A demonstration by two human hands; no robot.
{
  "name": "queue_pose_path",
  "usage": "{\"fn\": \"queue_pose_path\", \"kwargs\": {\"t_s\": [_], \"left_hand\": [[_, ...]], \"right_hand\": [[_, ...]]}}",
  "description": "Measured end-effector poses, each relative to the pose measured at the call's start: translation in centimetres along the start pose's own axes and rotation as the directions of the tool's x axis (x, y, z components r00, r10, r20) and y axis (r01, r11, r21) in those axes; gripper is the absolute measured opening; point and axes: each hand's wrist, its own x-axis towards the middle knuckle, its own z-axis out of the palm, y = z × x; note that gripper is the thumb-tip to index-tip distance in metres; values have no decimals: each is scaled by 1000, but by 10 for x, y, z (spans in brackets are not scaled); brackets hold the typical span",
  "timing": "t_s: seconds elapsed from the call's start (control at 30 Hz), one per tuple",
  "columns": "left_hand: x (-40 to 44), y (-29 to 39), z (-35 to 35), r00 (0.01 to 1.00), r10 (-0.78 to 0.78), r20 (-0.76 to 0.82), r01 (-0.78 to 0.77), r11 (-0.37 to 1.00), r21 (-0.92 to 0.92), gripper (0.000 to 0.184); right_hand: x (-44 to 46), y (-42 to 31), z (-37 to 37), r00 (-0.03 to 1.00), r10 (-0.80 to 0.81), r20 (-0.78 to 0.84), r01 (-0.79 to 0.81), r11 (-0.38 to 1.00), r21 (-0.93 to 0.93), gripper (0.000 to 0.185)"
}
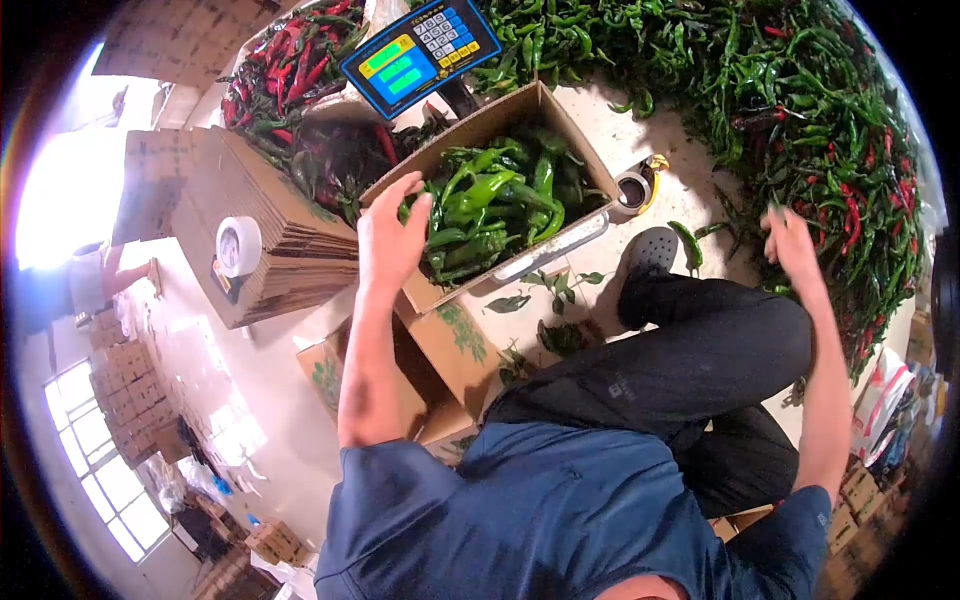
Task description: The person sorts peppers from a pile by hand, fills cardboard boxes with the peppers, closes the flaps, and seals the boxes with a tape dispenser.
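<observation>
An open cardboard box [590, 150] filled with green peppers [487, 195] sits beneath the scale display. My left hand [393, 238] is at the box's left side, thumb and fingers apart, the fingertips by the rim beside the peppers. Whether it touches the rim I cannot tell. Over on the right, my right hand [791, 246] is beside a big heap of green and red peppers [820, 130]. Its fingers look slightly bent and apart, a little blurred, and nothing shows in them. A single green pepper [686, 245] lies on the floor between that hand and the box.
A digital scale display [420, 52] stands behind the box. Flattened cartons [265, 205] are stacked at left with a tape roll [239, 246] on top. Another tape roll [632, 192] lies right of the box. Red peppers [295, 65] fill a sack; an open carton [450, 365] stands nearer me.
</observation>
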Motion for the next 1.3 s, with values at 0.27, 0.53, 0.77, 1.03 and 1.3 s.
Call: {"fn": "queue_pose_path", "kwargs": {"t_s": [0.27,0.53,0.77,1.03,1.3], "left_hand": [[7,46,35,905,398,152,-417,901,122,51],[24,61,48,812,505,291,-567,802,191,56],[27,82,68,754,521,400,-656,634,410,76],[28,44,40,948,54,313,-250,733,632,63],[8,18,56,958,264,112,-287,904,316,62]], "right_hand": [[-87,107,78,929,369,-39,-346,899,270,40],[-104,103,95,927,369,-70,-318,870,377,39],[-111,104,97,927,366,-78,-304,859,412,38],[-113,107,100,926,368,-81,-297,845,445,38],[-118,104,102,931,353,-90,-279,849,449,37]]}}
